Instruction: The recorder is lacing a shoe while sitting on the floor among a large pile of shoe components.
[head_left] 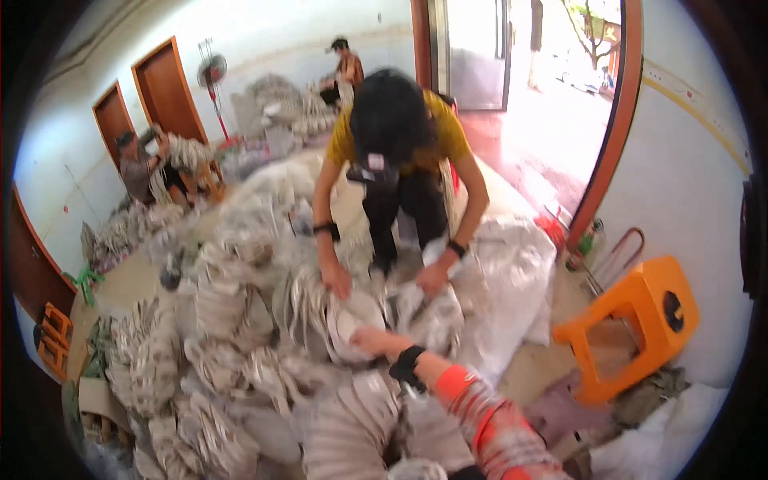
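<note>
My right hand [370,341], in a red and grey striped sleeve with a black wristband, reaches in from the lower right. Its fingers look closed on the edge of a pale, flat rounded piece [352,315], part of a bundle of beige, cloth-like pieces; blur hides the exact grip. Opposite me a person in a mustard shirt bends over the same pile. That person's one hand [337,283] touches the bundle's far side, the other hand [432,280] grips clear plastic wrapping [412,304]. Another ribbed beige bundle [352,424] lies close below my forearm. My left hand is out of view.
Beige bundles [144,352] and plastic film cover much of the floor on the left. A large translucent plastic sheet [512,280] spreads to the right, near an orange stool [632,328]. Two people sit farther back by a standing fan [212,72]. A doorway opens at upper right.
</note>
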